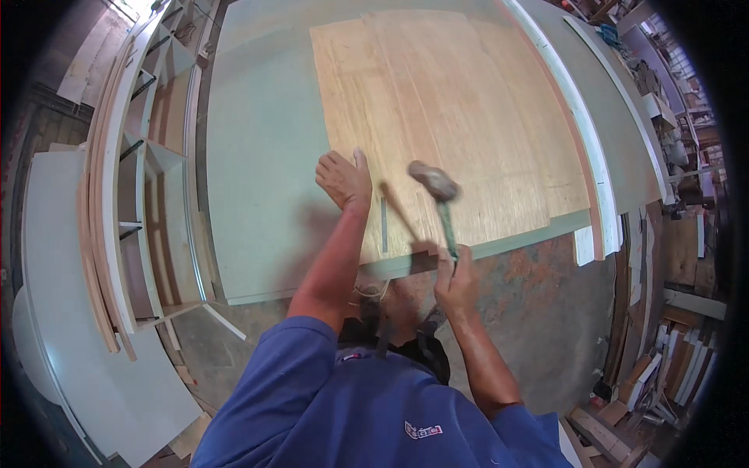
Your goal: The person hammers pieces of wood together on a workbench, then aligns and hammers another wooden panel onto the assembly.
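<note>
My right hand (457,282) is wrapped round the lower end of a hammer (446,225) with a greenish handle. The hammer is raised over the near part of a thin plywood sheet (468,101), and its head is blurred by motion. At the sheet's left edge is my left hand (343,179), thumb held apart from the fingers, with nothing visible in it; whether it presses on the sheet I cannot tell. Between the two hands a narrow grey strip (384,225) lies on the plywood. Beneath the sheet is a larger grey-green board (261,156).
Left of the board stands a long white frame (134,195) with compartments, and beside it a pale panel (86,327). Long white and brown strips (573,125) run along the right side. Stacked offcuts (679,366) stand at far right. Concrete floor (546,312) shows in front.
</note>
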`<act>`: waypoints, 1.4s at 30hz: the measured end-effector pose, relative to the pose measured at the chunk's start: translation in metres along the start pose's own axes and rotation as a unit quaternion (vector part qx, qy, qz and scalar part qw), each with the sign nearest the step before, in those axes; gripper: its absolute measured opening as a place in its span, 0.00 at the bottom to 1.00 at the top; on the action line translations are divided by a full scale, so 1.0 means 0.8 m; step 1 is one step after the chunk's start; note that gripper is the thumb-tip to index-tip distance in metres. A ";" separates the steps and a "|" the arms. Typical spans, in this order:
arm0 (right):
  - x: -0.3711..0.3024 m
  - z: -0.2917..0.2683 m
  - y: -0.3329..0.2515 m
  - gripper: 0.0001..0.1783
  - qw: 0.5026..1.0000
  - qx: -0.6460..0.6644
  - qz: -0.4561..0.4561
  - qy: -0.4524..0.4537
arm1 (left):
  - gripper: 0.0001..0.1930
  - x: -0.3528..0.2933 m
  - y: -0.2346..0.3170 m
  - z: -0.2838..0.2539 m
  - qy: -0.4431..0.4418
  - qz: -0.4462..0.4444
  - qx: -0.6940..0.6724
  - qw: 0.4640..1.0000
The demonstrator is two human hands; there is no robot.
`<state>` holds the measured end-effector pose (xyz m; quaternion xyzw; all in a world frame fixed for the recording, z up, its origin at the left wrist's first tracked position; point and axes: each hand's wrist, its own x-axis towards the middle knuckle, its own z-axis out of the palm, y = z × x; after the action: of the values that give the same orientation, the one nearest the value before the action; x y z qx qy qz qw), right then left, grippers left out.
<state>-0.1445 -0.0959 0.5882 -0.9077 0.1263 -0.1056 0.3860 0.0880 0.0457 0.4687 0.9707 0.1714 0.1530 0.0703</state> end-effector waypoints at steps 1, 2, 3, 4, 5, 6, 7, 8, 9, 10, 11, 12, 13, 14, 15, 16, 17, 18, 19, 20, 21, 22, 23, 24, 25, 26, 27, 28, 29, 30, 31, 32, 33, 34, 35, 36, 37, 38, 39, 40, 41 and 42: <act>-0.006 -0.001 -0.003 0.18 0.997 0.059 -0.020 0.054 | 0.28 0.000 -0.003 -0.001 0.006 0.002 0.003 1.000; -0.008 0.007 0.009 0.18 0.997 0.055 -0.019 0.057 | 0.28 -0.001 0.001 0.000 0.003 0.004 -0.001 1.000; -0.010 0.023 0.031 0.19 1.000 -0.019 0.013 0.002 | 0.28 -0.004 0.004 0.000 -0.002 0.005 -0.008 1.000; -0.012 0.034 0.044 0.20 0.994 -0.090 0.043 -0.054 | 0.28 -0.003 0.005 -0.001 -0.004 0.005 -0.016 1.000; -0.016 0.034 0.046 0.20 0.993 -0.095 0.046 -0.049 | 0.28 -0.013 0.006 0.003 -0.006 0.009 -0.022 1.000; -0.005 0.035 0.045 0.20 0.986 -0.137 0.064 -0.073 | 0.28 -0.012 0.009 0.005 0.018 0.013 -0.018 1.000; 0.006 0.034 0.043 0.21 0.976 -0.180 0.083 -0.095 | 0.28 -0.006 0.017 0.009 0.041 0.018 -0.016 0.999; 0.001 0.033 0.039 0.21 0.975 -0.178 0.092 -0.099 | 0.28 -0.010 0.010 0.011 0.033 0.023 -0.011 0.999; 0.006 0.024 0.027 0.20 0.984 -0.148 0.066 -0.073 | 0.28 -0.006 0.007 0.008 0.017 0.015 -0.017 1.000; 0.006 0.014 0.013 0.20 0.991 -0.118 0.041 -0.045 | 0.28 -0.004 0.004 0.005 0.000 0.008 -0.024 1.000; 0.009 0.002 -0.008 0.20 0.991 -0.118 0.036 -0.049 | 0.28 0.005 0.001 0.001 0.001 0.002 -0.023 1.000; 0.003 -0.011 -0.032 0.19 0.998 -0.056 0.011 0.008 | 0.27 0.001 -0.005 0.002 -0.003 -0.002 -0.027 1.000; 0.001 -0.017 -0.043 0.19 0.997 0.008 -0.018 0.071 | 0.27 0.000 -0.005 0.003 -0.002 -0.005 -0.035 0.999; -0.003 -0.016 -0.044 0.19 0.997 0.006 -0.018 0.072 | 0.27 0.000 -0.004 0.003 -0.003 -0.005 -0.037 0.999; -0.010 -0.014 -0.046 0.18 0.994 0.020 -0.022 0.103 | 0.27 0.000 -0.004 0.004 -0.001 -0.005 -0.037 0.999; -0.014 -0.012 -0.047 0.17 0.990 0.036 -0.027 0.133 | 0.27 0.001 -0.006 0.005 0.001 -0.007 -0.037 0.999; -0.016 0.002 -0.028 0.17 0.990 0.035 -0.027 0.135 | 0.27 0.000 -0.005 0.005 0.000 -0.006 -0.038 0.999; -0.020 0.025 0.007 0.17 0.996 -0.057 0.000 0.066 | 0.27 -0.003 0.002 0.004 -0.002 -0.002 -0.045 0.999; -0.022 0.043 0.031 0.18 0.989 -0.145 0.028 -0.006 | 0.27 -0.006 0.006 0.003 -0.002 0.000 -0.048 0.999; -0.018 0.049 0.037 0.18 0.989 -0.145 0.024 -0.002 | 0.27 -0.005 0.006 0.005 0.002 0.000 -0.052 0.999; -0.014 0.054 0.042 0.18 0.983 -0.170 0.060 -0.017 | 0.27 -0.006 0.007 0.006 0.012 0.005 -0.033 0.999; -0.012 0.055 0.049 0.19 0.976 -0.195 0.096 -0.031 | 0.28 -0.005 0.010 0.007 0.021 0.011 -0.016 1.000; -0.017 0.052 0.051 0.20 0.976 -0.194 0.096 -0.029 | 0.28 -0.006 0.006 0.005 0.019 0.013 -0.013 1.000; -0.027 0.049 0.056 0.20 0.976 -0.194 0.100 -0.030 | 0.28 -0.003 0.005 0.003 0.001 0.003 -0.012 1.000; -0.042 0.045 0.061 0.20 0.982 -0.176 0.071 -0.013 | 0.29 -0.003 0.004 0.001 -0.016 -0.006 -0.012 1.000; -0.047 0.039 0.065 0.20 0.987 -0.159 0.029 0.009 | 0.29 0.005 0.006 -0.003 -0.009 -0.011 -0.017 1.000; -0.071 0.036 0.074 0.20 0.989 -0.142 0.040 0.029 | 0.28 0.003 0.002 -0.003 -0.003 -0.011 -0.034 0.999; -0.096 0.030 0.085 0.20 0.989 -0.144 0.038 0.028 | 0.28 0.000 -0.001 -0.003 0.002 -0.010 -0.052 0.999; -0.126 0.023 0.099 0.19 0.989 -0.125 0.069 0.027 | 0.28 -0.006 0.000 -0.006 -0.002 -0.008 -0.052 0.999; -0.158 0.017 0.113 0.19 0.988 -0.107 0.105 0.028 | 0.31 -0.011 0.006 -0.011 -0.004 0.016 -0.084 0.996; -0.192 0.017 0.130 0.19 0.987 -0.109 0.114 0.028 | 0.35 -0.017 0.011 -0.014 -0.007 0.040 -0.117 0.992; -0.226 0.021 0.146 0.18 0.988 -0.075 0.131 0.030 | 0.35 -0.020 0.007 -0.013 -0.012 0.043 -0.113 0.993; -0.256 0.022 0.158 0.18 0.988 -0.039 0.147 0.030 | 0.38 -0.020 0.000 -0.007 0.033 0.125 -0.111 0.985; -0.287 0.021 0.170 0.18 0.987 -0.035 0.154 0.023 | 0.41 -0.026 -0.011 -0.001 0.076 0.207 -0.108 0.969; -0.315 0.024 0.181 0.18 0.980 -0.026 0.197 0.009 | 0.41 -0.036 -0.018 0.005 0.068 0.213 -0.099 0.970; -0.341 0.026 0.190 0.18 0.969 -0.015 0.245 -0.002 | 0.41 -0.049 -0.019 0.007 -0.003 0.293 -0.093 0.951; -0.359 0.029 0.206 0.18 0.965 -0.007 0.261 -0.005 | 0.41 -0.063 -0.022 0.008 -0.076 0.369 -0.083 0.923; -0.381 0.030 0.223 0.19 0.955 0.013 0.295 -0.034 | 0.41 -0.085 -0.020 0.005 -0.093 0.385 -0.075 0.915; -0.410 0.028 0.242 0.19 0.942 0.033 0.328 -0.062 | 0.39 -0.111 -0.017 -0.005 -0.114 0.397 -0.087 0.907; -0.439 0.033 0.268 0.19 0.936 0.041 0.344 -0.062 | 0.38 -0.131 -0.013 -0.018 -0.129 0.405 -0.097 0.900; -0.468 0.047 0.300 0.20 0.940 0.012 0.334 -0.070 | 0.37 -0.151 -0.015 -0.029 -0.125 0.410 -0.099 0.898; -0.488 0.055 0.318 0.21 0.943 -0.015 0.321 -0.084 | 0.37 -0.168 -0.027 -0.033 -0.132 0.419 -0.086 0.894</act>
<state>-0.5385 -0.1151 0.3367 -0.8300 0.3798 0.1024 0.3954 -0.0468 0.0201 0.4528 0.9539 -0.2759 0.0530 0.1052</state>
